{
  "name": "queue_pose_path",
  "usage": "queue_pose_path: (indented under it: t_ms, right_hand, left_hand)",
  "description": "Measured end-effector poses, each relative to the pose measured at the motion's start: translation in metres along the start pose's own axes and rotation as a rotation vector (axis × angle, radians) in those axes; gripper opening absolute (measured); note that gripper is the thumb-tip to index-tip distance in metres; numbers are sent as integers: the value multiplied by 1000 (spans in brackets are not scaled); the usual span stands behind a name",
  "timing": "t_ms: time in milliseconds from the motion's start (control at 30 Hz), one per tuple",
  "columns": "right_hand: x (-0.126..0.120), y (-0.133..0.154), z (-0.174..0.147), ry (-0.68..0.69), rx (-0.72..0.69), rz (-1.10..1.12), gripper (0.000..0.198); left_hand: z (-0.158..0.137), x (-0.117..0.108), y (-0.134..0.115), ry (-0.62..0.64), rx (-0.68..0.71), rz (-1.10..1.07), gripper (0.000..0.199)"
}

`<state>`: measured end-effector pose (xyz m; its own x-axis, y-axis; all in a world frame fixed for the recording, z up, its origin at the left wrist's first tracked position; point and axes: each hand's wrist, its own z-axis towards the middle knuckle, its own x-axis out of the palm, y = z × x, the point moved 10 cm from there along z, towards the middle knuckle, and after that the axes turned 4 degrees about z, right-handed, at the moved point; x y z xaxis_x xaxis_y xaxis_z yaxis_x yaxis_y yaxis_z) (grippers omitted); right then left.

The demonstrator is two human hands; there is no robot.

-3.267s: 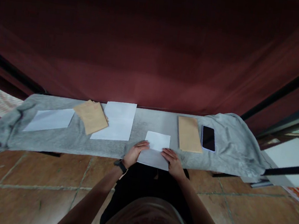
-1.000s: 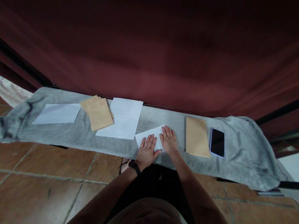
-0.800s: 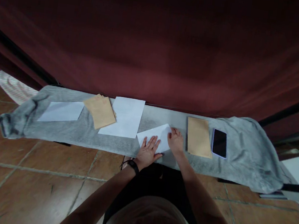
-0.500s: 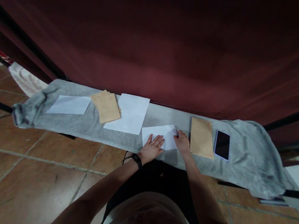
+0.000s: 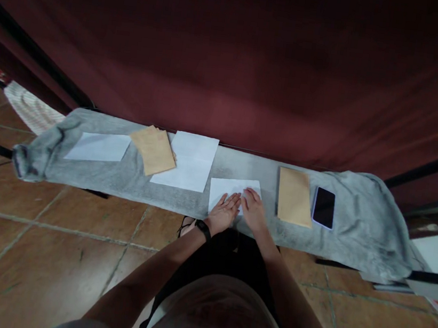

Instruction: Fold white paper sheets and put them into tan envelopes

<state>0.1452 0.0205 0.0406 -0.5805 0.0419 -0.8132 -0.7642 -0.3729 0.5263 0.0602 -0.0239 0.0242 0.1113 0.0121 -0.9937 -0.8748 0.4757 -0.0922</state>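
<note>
A white sheet of paper (image 5: 236,184), apparently folded, lies on the grey cloth in front of me. My left hand (image 5: 224,213), with a dark band on its wrist, rests on its lower left part with fingers stretched out. On the paper's right part is my right hand (image 5: 253,210), its fingers slightly bent and close to the left fingertips. Both hands hide the paper's lower middle.
Grey cloth (image 5: 182,199) covers the long bench. Leftward lie a larger white sheet (image 5: 197,161), several brown envelopes (image 5: 158,153) overlapping it, and another white sheet (image 5: 98,147). Rightward are a brown envelope (image 5: 295,195) and a phone (image 5: 324,207). A dark red curtain (image 5: 225,116) hangs behind.
My right hand has moved left from the paper's right edge onto the sheet, beside my left hand. The left hand has tilted, and the paper lies straighter.
</note>
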Motion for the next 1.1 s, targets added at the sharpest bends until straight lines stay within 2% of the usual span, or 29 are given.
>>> queue_pose_path:
  t_ms: [100,200,333,600,733,900,1100]
  right_hand:
    - [25,19,5,83,-71,-26,46]
    - [36,15,9,114,-46,-107,48]
    - [32,-1,14,98,-11,-189,50]
    - [11,-33,14,-35,123,-233,57]
    - [13,-25,14,-45,140,-213,55]
    - [35,1,18,88,8,-150,51]
    - [27,-10,14,17,22,-190,55]
  left_hand:
    - [-2,2,8,-38,-43,-2,54]
    - [-4,2,17,-66,-82,9,56]
    - [-4,-2,35,-86,-194,12,61]
    - [-9,-7,64,-103,-343,9,62]
    - [-1,-8,61,-121,-392,1,60]
    - [22,-2,43,-110,-291,-52,58]
    - [19,-1,62,-129,-350,-41,60]
